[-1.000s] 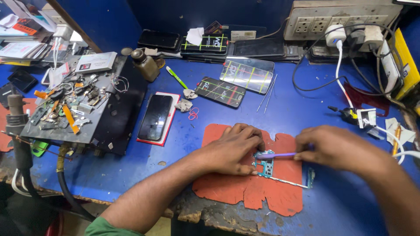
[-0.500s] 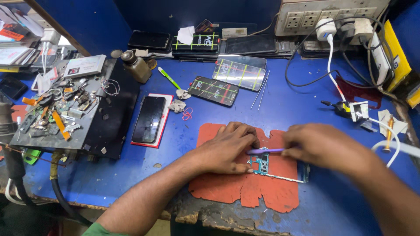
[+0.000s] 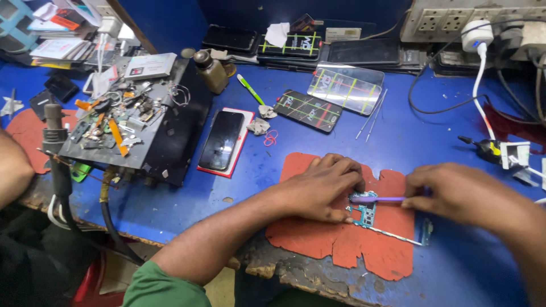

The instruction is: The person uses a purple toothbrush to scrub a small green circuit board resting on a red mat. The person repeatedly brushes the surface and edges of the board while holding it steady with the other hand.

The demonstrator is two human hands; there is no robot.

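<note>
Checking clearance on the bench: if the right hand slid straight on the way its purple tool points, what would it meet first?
Probably the left hand, pressing the small circuit board; the right hand aims its purple tool at those fingers, though depth is unclear.

Matt orange mat [image 3: 318, 241]; glossy black phone [image 3: 222, 140].

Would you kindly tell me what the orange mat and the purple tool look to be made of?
Orange mat: probably rubber or silicone, matte, with ragged, worn edges. Purple tool, in the right hand: seemingly plastic, smooth and uniformly coloured; its tip is hidden by the left hand.
</note>
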